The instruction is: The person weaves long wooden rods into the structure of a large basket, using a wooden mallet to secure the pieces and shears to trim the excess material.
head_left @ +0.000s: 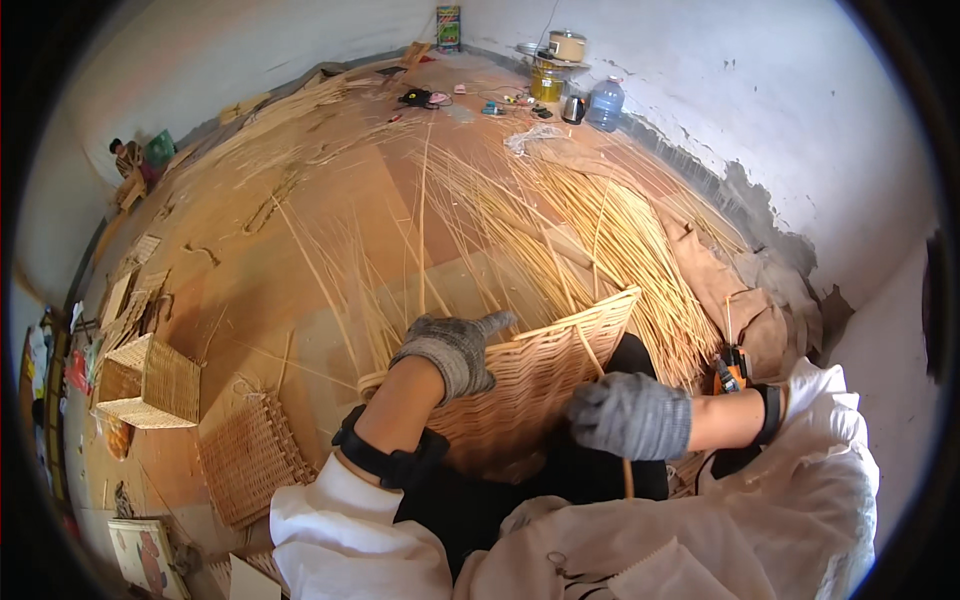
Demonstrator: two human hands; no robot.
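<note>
A partly woven wicker basket point(530, 385) rests against my dark-clad legs, its rim slanting up to the right. My left hand point(450, 355), in a grey knit glove, straddles the rim on its left side. The index finger stretches out beyond the rim while the thumb lies on the near side, so the edge is between them. My right hand point(632, 415), gloved in grey too, is closed by the basket's right side. A wicker strand point(590, 350) passes from the basket's rim into that fist and comes out below it. The fingertips of the right hand are tucked out of sight.
Loose wicker rods point(640, 250) spread over the floor beyond the basket, beside brown cloth point(710, 270). An orange-handled tool point(730, 370) lies near my right forearm. At left are a finished box-shaped basket point(170, 380) and a flat woven panel point(255, 460). Another person point(130, 165) sits far left.
</note>
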